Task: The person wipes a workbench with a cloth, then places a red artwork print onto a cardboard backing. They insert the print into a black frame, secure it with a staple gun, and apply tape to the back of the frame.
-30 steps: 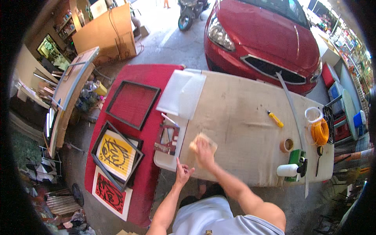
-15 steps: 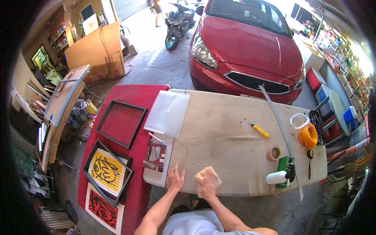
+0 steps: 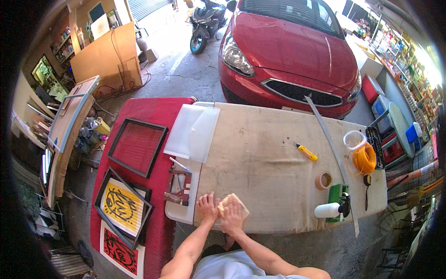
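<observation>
Presses the right hand (image 3: 231, 218) down onto a cream pad (image 3: 233, 199), holding it beneath palm and fingers against the beige-covered bench (image 3: 260, 181). Cannot tell whether to call the pad folded cloth or sponge. Spreads the left hand (image 3: 207, 208) just beside, fingers parted, nothing visible in its grasp; cannot confirm any contact between the two hands.

Looks to be in the middle of the handwork, judging by the pad in use rather than set aside. Shows dark smudges and creases on the beige cover beyond the right hand, but gives no sure measure of work done or work left.

Has the pad directly under the right hand, jutting past its fingertips and out to its right, with the left hand close by on the other side.

Shows, well to the right of the right hand, a yellow utility knife (image 3: 306, 152), a tape roll (image 3: 324, 181) and a white spray bottle (image 3: 327, 210). Includes translucent sheets (image 3: 190, 132) beyond the left hand and, farther to its left, a yellow print (image 3: 121, 208).
</observation>
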`<state>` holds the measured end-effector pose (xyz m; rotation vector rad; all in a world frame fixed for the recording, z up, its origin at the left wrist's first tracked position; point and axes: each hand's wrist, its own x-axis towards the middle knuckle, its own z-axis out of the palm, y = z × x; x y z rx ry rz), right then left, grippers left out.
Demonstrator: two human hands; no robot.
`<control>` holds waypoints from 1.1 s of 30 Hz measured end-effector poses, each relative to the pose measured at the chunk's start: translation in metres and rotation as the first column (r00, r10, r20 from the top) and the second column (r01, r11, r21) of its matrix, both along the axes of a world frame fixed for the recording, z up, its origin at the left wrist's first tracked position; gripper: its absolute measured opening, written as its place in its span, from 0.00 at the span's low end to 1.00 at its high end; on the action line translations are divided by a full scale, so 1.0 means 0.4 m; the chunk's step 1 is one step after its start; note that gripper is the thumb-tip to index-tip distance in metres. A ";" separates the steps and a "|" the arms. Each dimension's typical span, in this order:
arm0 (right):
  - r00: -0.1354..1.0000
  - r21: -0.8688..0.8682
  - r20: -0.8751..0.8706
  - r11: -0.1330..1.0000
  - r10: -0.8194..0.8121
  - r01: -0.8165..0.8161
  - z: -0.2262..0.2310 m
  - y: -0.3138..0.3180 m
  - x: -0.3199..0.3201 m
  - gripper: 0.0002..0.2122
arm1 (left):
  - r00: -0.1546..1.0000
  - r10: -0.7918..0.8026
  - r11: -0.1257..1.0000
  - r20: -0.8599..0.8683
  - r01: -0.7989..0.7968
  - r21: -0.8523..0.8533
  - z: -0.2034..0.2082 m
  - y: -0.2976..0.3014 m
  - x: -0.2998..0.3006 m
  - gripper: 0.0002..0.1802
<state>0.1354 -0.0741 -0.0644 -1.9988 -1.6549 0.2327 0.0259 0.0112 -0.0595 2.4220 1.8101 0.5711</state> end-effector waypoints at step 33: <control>0.774 -0.126 0.358 0.794 -0.523 0.595 0.016 0.098 0.497 0.34 | 1.000 0.029 1.000 -0.009 -0.029 -0.003 0.017 0.001 0.010 0.21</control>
